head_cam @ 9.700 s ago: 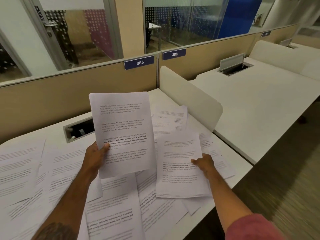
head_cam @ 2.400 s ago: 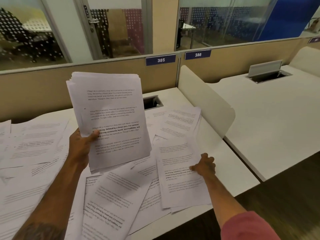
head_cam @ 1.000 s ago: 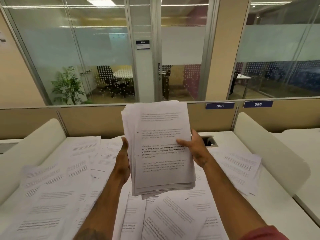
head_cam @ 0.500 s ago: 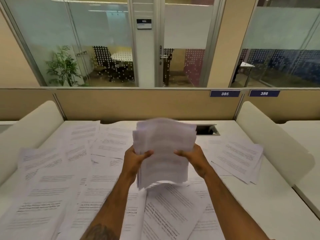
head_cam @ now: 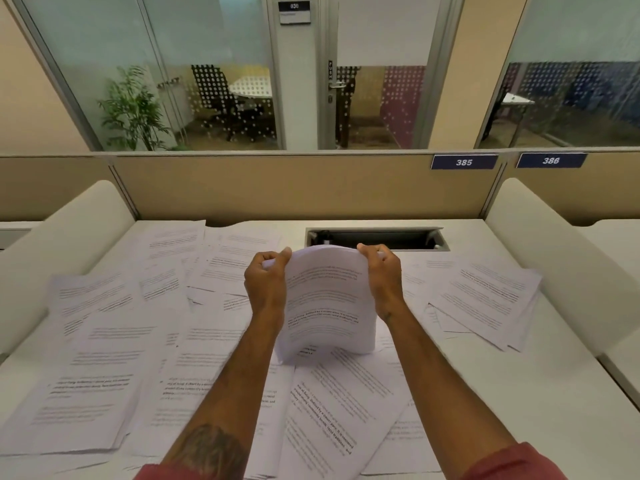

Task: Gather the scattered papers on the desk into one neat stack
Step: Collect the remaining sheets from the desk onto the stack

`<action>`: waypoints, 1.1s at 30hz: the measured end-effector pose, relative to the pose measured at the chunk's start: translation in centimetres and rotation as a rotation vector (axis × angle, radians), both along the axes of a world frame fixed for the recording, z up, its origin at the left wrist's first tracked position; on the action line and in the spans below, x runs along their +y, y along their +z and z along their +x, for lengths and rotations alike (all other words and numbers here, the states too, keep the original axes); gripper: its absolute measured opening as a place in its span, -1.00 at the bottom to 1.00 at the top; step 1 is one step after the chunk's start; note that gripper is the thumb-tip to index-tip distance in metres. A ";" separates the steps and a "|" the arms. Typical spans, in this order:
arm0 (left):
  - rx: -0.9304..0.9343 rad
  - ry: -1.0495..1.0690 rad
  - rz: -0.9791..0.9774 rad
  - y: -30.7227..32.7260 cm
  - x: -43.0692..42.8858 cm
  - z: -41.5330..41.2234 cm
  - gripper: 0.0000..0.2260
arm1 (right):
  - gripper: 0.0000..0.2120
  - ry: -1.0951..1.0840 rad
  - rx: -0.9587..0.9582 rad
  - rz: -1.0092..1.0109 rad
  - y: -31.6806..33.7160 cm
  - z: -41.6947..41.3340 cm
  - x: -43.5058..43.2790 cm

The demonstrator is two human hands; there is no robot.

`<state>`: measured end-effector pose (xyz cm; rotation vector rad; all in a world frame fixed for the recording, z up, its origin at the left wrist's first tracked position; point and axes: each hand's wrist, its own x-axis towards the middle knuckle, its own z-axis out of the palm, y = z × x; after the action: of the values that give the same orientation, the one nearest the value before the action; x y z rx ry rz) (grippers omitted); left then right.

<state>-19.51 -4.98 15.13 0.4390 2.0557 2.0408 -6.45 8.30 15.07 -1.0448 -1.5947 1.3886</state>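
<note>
While both hands hold it upright, the stack of papers [head_cam: 325,299] stands at the middle of the tabletop [head_cam: 519,393]. It bows toward the camera, and its lower edge is down at the sheets lying beneath it.

The left hand [head_cam: 265,285] grips the stack's upper left corner, its fingers [head_cam: 273,261] curled over the top edge. The right hand [head_cam: 382,282] grips the upper right corner the same way, thumb on the printed face.

Loose sheets [head_cam: 104,341] overlap one another across the tabletop from 7 o'clock to 11 o'clock of the stack, and more lie at 6 o'clock between the forearms. A small pile [head_cam: 485,299] lies askew at 3 o'clock, apart from the stack.

At 12 o'clock, just behind the hands, is an open cable slot [head_cam: 377,239]. A tan partition [head_cam: 277,188] rises beyond it, with a number plate [head_cam: 464,162] reading 385 at 1 o'clock.
</note>
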 end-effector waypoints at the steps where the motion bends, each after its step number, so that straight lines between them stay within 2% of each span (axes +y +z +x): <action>1: 0.012 -0.019 0.019 -0.3 -0.3 0.1 -0.76 | -0.71 0.022 0.014 0.011 0.0 0.1 0.0; 4: 0.022 -0.168 0.043 -2.2 -1.6 0.3 -0.69 | -0.61 0.139 0.050 0.012 -0.8 1.2 0.0; 6: -0.016 -0.243 0.008 -4.4 -2.2 0.9 -0.64 | -0.60 0.235 -0.010 -0.014 -2.4 1.8 -0.2; 9: -0.043 -0.228 -0.053 -6.6 -2.3 1.4 -0.77 | -0.72 0.277 -0.079 -0.092 -4.6 2.2 -0.4; 12: -0.089 -0.201 -0.008 -6.5 -2.1 0.8 -0.85 | -0.78 0.249 -0.053 -0.095 -5.0 2.4 0.2; 17: -0.121 -0.236 -0.054 -8.8 -2.2 1.7 -0.74 | -0.58 0.345 -0.091 -0.149 -7.5 3.4 0.0; 20: -0.139 -0.255 -0.118 -10.5 -2.3 2.4 -0.71 | -0.61 0.317 -0.118 -0.187 -9.3 3.4 -0.8; 22: -0.140 -0.262 -0.135 -10.2 -2.0 1.8 -0.72 | -0.67 0.261 -0.121 -0.170 -9.1 3.2 -0.6; 26: -0.023 -0.398 -0.121 -6.9 -1.0 0.2 -0.76 | -0.69 0.168 -0.122 -0.113 -6.3 3.6 1.2; 33: -0.018 -0.625 -0.057 -3.1 5.3 1.6 -0.82 | -0.65 0.092 0.055 -0.130 -0.7 8.2 6.7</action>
<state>-17.94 0.29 11.99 0.9112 1.6689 1.5952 1.79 15.03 14.35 -1.0106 -1.5463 1.5877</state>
